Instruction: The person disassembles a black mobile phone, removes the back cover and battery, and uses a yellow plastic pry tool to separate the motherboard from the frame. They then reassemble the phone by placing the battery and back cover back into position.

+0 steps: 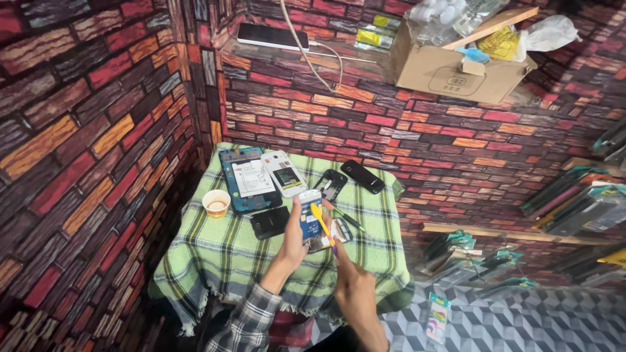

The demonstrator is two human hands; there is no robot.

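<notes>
One green plaid cloth (215,254) amid brick-patterned walls (85,130), phone parts (251,179) atop.

Cardboard box (450,68) top cut off

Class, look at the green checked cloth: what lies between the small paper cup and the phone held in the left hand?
In the head view, a black phone lies face up between the paper cup and the held phone.

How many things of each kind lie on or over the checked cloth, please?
Phones and phone parts: 6, one held in the left hand
Cups: 1
Hand tools: 2, one yellow in the right hand
Total: 9
</notes>
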